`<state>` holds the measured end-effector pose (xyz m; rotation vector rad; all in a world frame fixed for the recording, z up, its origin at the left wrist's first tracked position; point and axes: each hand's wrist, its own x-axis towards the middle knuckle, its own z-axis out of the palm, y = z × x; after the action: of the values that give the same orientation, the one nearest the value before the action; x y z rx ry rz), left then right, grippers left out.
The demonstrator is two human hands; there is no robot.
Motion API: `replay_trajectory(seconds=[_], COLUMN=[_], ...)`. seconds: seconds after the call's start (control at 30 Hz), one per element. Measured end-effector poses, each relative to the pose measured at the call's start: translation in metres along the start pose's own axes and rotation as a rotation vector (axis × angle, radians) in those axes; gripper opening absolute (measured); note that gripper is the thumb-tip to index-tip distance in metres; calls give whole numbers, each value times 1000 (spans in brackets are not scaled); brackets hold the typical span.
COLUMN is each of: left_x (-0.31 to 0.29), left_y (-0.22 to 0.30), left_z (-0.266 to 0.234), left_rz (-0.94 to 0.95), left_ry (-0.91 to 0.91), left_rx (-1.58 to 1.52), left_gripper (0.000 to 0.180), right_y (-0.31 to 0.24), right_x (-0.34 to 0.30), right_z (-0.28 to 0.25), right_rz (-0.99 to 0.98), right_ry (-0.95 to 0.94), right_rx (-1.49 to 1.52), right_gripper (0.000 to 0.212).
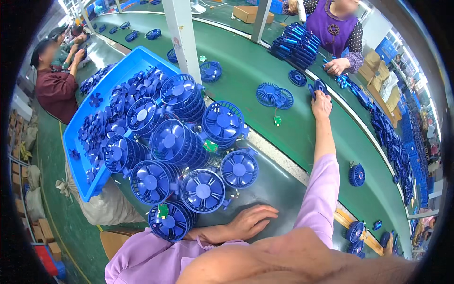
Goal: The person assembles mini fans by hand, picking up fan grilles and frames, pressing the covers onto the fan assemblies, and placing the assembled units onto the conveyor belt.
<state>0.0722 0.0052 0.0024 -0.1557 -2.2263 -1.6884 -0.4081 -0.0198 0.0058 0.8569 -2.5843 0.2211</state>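
Observation:
My right hand [322, 105] reaches out over the green conveyor belt [302, 137], its fingers closed on a round blue fan housing [320, 86]. My left hand [249, 221] lies on the dark work surface [279, 199] with its fingers stretched out and nothing in them. Close to that hand stand several stacks of blue fan housings [202, 190] with blades inside. Small green circuit boards [210, 146] hang on some of them by wires. On the belt, left of my right hand, rest two joined housings [268, 94] with a green board [277, 121].
A light-blue tray [78, 177] of loose fan blades [101, 123] sits left of the stacks. A white post [182, 40] rises behind them. Across the belt, a person in a purple vest [331, 28] handles blue parts beside a heap of blue handles [295, 45].

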Motion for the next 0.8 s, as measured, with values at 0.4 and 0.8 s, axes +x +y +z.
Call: replay_trajectory(seconds=[0.4,0.8], left_x=[-2,2], left_y=[5,6], left_z=[-9,-11], left_rz=[-79,-26], left_ry=[127,153], left_rx=[-111,29], left_gripper=[36,47], right_y=[-43,-51], right_x=[-191,-115], right_z=[-190,-180], right_rz=[-305,-313], right_ry=[-313,-883], right_rx=[480,894], right_gripper=[33,37])
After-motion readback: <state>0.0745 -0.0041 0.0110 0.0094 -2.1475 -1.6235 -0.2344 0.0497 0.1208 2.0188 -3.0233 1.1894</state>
